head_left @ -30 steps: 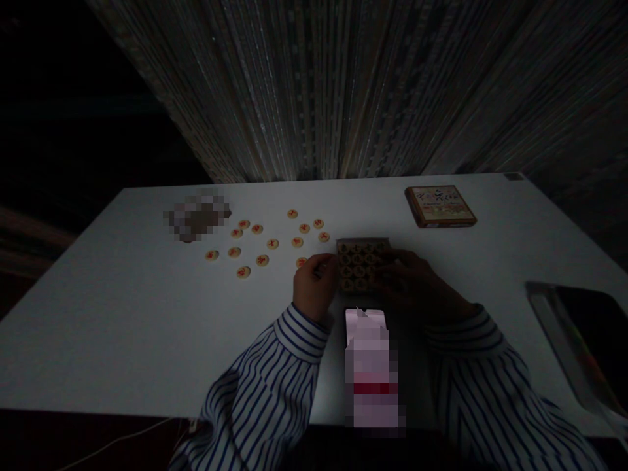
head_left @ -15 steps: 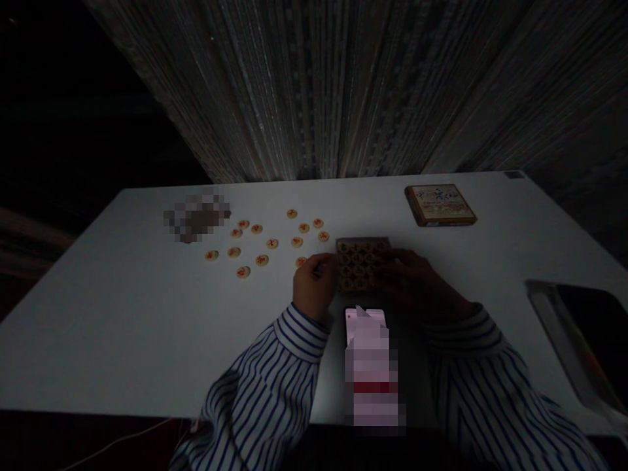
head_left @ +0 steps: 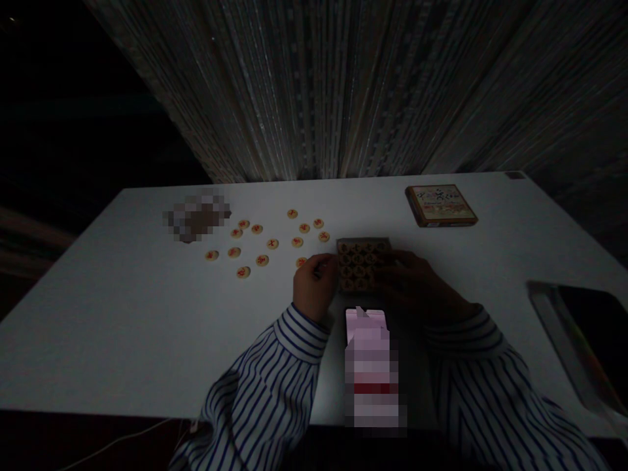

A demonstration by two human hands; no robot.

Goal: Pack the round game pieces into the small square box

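Note:
A shallow box (head_left: 363,242) holds several round Chinese chess pieces (head_left: 358,271) in rows. Against its left side rests my left hand (head_left: 314,284), fingers curled in; whatever they may hold is hidden. My right hand (head_left: 412,278) lies over the box's right part with its fingers stretched across the pieces, and deep shadow blurs the fingertips. Several loose pieces with red characters (head_left: 261,260) are scattered to the left of the box. One of these red pieces (head_left: 301,262) lies right by my left hand, partly covered by it.
Just in front of the box lies a lit phone (head_left: 366,318), its screen mostly blurred out. A flat printed box (head_left: 441,205) sits at the back right. At the right edge is a dark flat object (head_left: 593,333). Toward the back left is a pixelated item (head_left: 196,216) on the white table (head_left: 122,327).

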